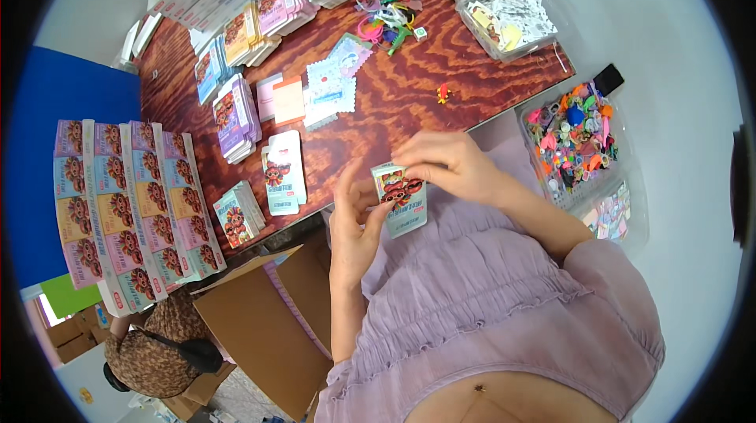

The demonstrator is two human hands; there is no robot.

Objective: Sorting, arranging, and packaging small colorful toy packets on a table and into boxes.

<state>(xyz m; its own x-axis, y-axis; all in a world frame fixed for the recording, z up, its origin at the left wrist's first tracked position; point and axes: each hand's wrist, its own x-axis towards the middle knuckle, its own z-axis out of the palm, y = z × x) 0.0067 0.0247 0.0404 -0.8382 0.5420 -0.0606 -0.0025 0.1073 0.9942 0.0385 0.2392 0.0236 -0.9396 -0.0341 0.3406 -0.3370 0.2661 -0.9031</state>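
Observation:
A small flat pale-green carton (407,214) with a red cartoon figure on its front is upright before my chest, at the table's near edge. My left hand (354,222) grips its left side, with the thumb across the front. At its top edge, the fingers of my right hand (449,163) are closed on the upper right corner. Whatever lies inside the carton is hidden. Nearest on the table is a white and green flat carton (284,175), left of my left hand. A tiny red and yellow toy (443,94) lies beyond my right hand.
Stacks of coloured flat cartons (236,120) line the table's left side, near patterned sachets (329,88) and a pile of small trinkets (390,17). Paper-filled tubs (508,25) stand far right; a bin of small toys (573,135) is at right. An open cardboard box (260,328) sits below left; a person (161,352) bends behind it.

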